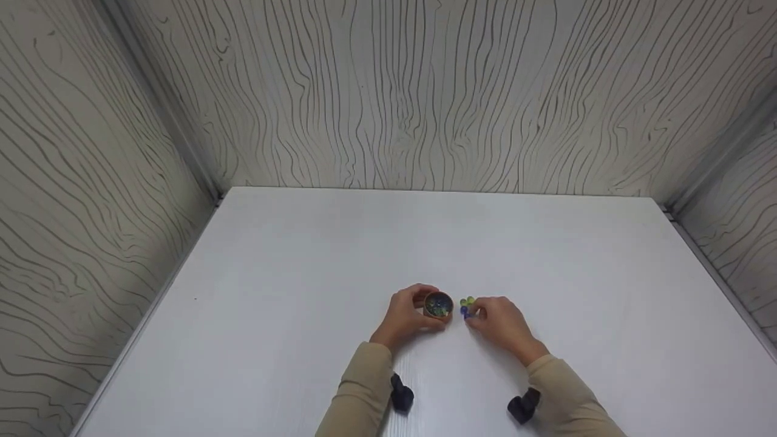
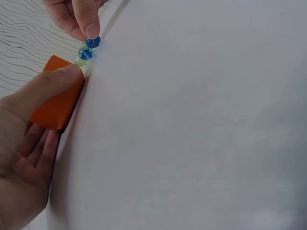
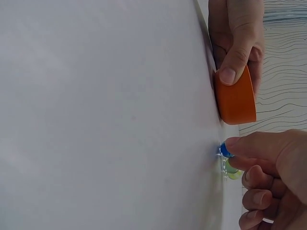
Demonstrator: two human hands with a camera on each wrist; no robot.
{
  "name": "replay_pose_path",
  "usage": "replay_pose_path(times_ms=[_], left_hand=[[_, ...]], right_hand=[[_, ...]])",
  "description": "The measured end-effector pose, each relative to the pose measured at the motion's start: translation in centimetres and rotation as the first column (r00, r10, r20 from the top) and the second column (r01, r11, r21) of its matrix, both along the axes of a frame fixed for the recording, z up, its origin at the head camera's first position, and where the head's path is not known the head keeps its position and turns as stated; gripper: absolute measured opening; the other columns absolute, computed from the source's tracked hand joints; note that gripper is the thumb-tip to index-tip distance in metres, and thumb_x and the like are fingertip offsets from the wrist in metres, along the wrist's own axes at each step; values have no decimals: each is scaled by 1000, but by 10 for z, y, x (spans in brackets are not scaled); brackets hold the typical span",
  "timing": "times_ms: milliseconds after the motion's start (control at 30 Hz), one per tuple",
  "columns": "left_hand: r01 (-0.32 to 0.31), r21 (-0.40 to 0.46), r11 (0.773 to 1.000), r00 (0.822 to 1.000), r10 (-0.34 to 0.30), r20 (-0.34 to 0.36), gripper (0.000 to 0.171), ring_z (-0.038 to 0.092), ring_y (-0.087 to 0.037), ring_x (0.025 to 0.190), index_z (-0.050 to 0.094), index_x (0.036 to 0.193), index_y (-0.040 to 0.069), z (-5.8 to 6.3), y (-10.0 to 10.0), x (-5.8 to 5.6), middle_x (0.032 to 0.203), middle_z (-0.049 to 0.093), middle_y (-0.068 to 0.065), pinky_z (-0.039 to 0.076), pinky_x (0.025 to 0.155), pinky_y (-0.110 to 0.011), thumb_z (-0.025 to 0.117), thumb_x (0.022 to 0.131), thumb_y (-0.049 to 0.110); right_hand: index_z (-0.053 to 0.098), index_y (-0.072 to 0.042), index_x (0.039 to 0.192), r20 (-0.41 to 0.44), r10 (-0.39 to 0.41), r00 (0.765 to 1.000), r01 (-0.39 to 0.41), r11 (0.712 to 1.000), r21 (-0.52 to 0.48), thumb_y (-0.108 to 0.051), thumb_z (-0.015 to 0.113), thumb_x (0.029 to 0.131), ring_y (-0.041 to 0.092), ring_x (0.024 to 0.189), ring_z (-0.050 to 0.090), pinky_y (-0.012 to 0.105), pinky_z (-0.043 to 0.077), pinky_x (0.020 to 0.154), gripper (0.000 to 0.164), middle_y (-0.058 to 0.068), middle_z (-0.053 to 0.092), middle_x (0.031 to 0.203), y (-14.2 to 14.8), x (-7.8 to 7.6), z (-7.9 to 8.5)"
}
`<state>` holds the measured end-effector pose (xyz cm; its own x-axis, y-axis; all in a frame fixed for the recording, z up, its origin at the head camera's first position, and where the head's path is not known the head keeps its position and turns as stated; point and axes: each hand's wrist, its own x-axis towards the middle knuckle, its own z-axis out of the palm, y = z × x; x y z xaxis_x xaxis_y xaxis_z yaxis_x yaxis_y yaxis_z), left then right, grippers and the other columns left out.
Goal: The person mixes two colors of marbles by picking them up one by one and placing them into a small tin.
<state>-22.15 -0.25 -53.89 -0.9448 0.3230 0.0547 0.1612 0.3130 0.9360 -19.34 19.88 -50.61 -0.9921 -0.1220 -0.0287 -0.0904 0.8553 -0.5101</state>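
A small orange cup (image 2: 55,108) stands on the table, its mouth facing up, with several dark and greenish glass pieces inside it in the head view. My left hand (image 1: 405,315) holds the cup between thumb and fingers from its left side. To the right of it, my right hand (image 1: 502,321) pinches a blue marble (image 3: 225,149) at table height between thumb and forefinger. Just beyond those fingertips sit another blue marble (image 1: 464,309) and yellow-green marbles (image 1: 470,300), close together. The right hand's other fingers are loosely curled in the right wrist view.
A white table (image 1: 303,255) lies under both hands. Patterned panels (image 1: 400,97) rise behind it and at both sides. Black wrist devices (image 1: 402,396) are strapped near both sleeves.
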Motion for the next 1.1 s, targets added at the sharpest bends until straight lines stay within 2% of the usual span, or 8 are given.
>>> replay_pose_path(times_ms=[167,633,1100], left_hand=[[4,-14,1000,1000,-4,-20,58,66,-26,113,63,116,3,0,0,0,115,69,-13,55,98,-25,88,64,6],[1,-25,1000,1000,-1,-30,57,65,-27,114,63,116,4,0,0,0,115,69,-13,55,99,-26,87,64,7],[12,-3,1000,1000,-12,-25,56,65,-27,113,63,115,4,-1,-1,0,114,69,-13,55,97,-24,88,65,7]], right_hand=[[73,-5,85,-28,13,1000,-13,1000,-1,-7,71,79,11,67,52,25,43,60,7,4,67,73,1,0,-2],[73,-6,88,22,6,1000,-6,1000,-1,-9,70,81,12,68,50,24,40,60,8,3,64,73,0,0,4],[73,-6,87,0,20,1000,-20,1000,-22,-11,73,82,11,61,43,20,31,53,8,-1,53,63,-3,-1,12]])
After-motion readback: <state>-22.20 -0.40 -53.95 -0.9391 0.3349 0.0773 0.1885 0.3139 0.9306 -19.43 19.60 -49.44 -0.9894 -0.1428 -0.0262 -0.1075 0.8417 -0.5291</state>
